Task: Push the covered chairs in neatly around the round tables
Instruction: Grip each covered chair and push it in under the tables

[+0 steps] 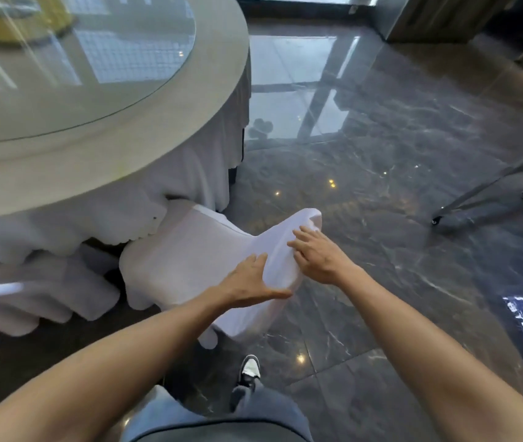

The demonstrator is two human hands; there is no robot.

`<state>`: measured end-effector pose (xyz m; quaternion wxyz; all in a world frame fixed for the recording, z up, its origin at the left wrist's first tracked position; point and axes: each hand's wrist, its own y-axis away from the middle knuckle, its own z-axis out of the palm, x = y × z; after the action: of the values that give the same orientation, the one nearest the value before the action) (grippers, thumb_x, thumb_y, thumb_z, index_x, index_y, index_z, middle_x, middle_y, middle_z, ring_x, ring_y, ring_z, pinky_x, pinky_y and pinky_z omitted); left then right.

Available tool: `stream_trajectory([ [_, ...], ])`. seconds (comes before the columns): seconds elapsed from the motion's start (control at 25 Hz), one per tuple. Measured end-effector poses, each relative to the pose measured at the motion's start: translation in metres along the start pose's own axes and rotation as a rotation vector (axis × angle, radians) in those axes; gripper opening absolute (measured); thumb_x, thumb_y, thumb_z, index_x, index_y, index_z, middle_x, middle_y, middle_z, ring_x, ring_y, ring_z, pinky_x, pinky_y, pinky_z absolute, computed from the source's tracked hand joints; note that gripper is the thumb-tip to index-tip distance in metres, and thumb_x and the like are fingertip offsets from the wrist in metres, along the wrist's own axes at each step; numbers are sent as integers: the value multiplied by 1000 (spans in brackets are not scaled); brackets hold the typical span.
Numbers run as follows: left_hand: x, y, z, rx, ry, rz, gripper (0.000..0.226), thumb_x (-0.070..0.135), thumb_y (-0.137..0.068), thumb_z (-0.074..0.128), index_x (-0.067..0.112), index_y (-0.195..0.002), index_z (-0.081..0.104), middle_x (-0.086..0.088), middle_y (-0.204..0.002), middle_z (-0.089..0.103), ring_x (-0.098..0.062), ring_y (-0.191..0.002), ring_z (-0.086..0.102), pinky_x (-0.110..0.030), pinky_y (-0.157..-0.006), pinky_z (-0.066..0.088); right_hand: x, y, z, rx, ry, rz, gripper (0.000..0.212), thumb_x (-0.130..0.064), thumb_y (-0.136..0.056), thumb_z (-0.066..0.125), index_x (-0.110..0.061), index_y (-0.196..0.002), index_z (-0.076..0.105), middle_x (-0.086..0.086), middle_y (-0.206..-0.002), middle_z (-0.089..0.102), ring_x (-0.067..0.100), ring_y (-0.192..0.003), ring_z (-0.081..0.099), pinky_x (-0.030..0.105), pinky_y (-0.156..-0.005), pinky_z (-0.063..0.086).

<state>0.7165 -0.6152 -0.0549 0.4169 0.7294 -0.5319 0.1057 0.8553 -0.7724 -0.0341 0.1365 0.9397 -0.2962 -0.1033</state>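
Observation:
A chair in a white stretch cover [196,253] stands at the edge of a round table [164,132] draped in white cloth, its seat partly under the hanging cloth and its backrest [298,224] pointing toward me. My left hand [250,279] lies flat on the near end of the backrest top, thumb spread underneath. My right hand [317,253] rests on the backrest's right side with fingers spread over the fabric. Neither hand wraps fully around the chair.
A glass turntable [78,68] covers the tabletop. Another covered chair [40,298] sits at the left, tucked against the cloth. Dark polished marble floor [381,186] stretches to the right. A metal stand leg [483,193] crosses the floor at far right. My shoe [249,368] is below the chair.

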Motion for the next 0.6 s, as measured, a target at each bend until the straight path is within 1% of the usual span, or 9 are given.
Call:
stream_trajectory([
  [0.08, 15, -4, 16, -62, 19, -24, 108, 80, -61, 67, 18, -143, 36, -4, -137, 51, -26, -120, 50, -43, -98, 46, 13, -4, -8, -96, -54, -48, 49, -25, -84, 37, -10, -122, 64, 11, -129, 54, 27, -131, 37, 47, -110, 31],
  [0.16, 20, -6, 34, -107, -20, -51, 109, 58, -67, 74, 15, -152, 20, -10, -143, 45, -31, -123, 50, -43, -99, 46, 26, -10, -17, -143, 32, -171, 50, -18, -73, 52, -13, -122, 62, 9, -127, 55, 26, -127, 40, 42, -109, 32],
  [0.2, 21, -6, 43, -99, -49, -80, 108, 44, -70, 74, 17, -155, 12, -11, -145, 42, -33, -125, 50, -42, -99, 46, 33, -14, -17, -149, 151, -269, 56, -18, -68, 56, -16, -124, 60, 5, -123, 55, 25, -125, 42, 41, -109, 32],
  [0.28, 23, -5, 52, -52, -71, -120, 100, 23, -74, 68, 18, -154, 9, -12, -145, 42, -34, -124, 51, -41, -98, 47, 42, -25, -12, -197, 321, -367, 63, -18, -65, 61, -21, -128, 56, 1, -125, 55, 26, -127, 42, 44, -111, 29],
  [0.36, 23, -4, 51, -5, -63, -106, 96, 13, -74, 65, 17, -154, 13, -12, -144, 44, -33, -125, 50, -40, -100, 46, 42, -42, -6, -210, 336, -382, 53, -15, -67, 63, -22, -119, 63, -1, -119, 61, 26, -125, 49, 44, -112, 29],
  [0.4, 20, -5, 48, 9, -34, -104, 96, 11, -73, 66, 17, -154, 15, -12, -145, 44, -33, -125, 50, -39, -102, 45, 40, -50, -5, -203, 326, -384, 43, -14, -66, 63, -22, -108, 67, -3, -109, 66, 24, -116, 56, 40, -107, 35],
  [0.48, 7, 1, 39, 37, -12, -119, 96, 10, -73, 67, 19, -155, 17, -12, -145, 46, -32, -124, 51, -39, -102, 44, 25, -58, -2, -146, 285, -353, 26, -15, -62, 65, -23, -86, 70, -3, -88, 71, 24, -93, 65, 36, -88, 47],
  [0.52, 1, 5, 33, 37, -18, -127, 95, 10, -73, 67, 21, -154, 19, -11, -143, 48, -32, -123, 52, -39, -101, 45, 18, -60, -1, -118, 268, -329, 21, -16, -60, 66, -22, -79, 69, -2, -81, 70, 24, -85, 66, 36, -80, 51],
  [0.6, -12, 10, 19, 21, -12, -133, 94, 7, -71, 65, 26, -154, 23, -9, -138, 55, -31, -120, 54, -36, -98, 47, 5, -61, 3, -82, 241, -286, 17, -16, -57, 68, -19, -73, 67, -1, -73, 69, 25, -77, 67, 36, -72, 53],
])
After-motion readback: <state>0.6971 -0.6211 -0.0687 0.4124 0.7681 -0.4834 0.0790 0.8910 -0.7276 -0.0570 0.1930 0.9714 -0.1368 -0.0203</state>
